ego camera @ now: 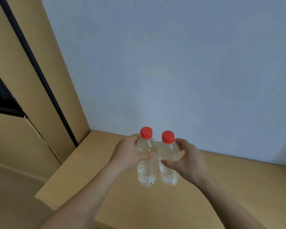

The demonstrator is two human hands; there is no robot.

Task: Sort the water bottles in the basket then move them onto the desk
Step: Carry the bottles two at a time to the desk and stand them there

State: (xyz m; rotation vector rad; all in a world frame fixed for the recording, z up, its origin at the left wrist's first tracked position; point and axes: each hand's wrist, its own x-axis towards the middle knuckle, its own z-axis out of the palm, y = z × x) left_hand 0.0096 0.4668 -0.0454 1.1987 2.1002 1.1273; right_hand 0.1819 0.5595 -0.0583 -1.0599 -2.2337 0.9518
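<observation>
Two clear water bottles with red caps stand upright side by side on the wooden desk point(155, 209), near its back edge. My left hand point(130, 154) is wrapped around the upper body of the left bottle point(146, 172). My right hand point(186, 161) grips the shoulder of the right bottle point(168, 174). The two bottles almost touch. Their bases rest on or just above the desk top; I cannot tell which. No basket is in view.
A pale blue wall point(172, 63) rises right behind the desk. A tall wooden cabinet point(31, 80) with a dark vertical gap stands to the left, close to the desk's left edge. Floor shows at the lower left.
</observation>
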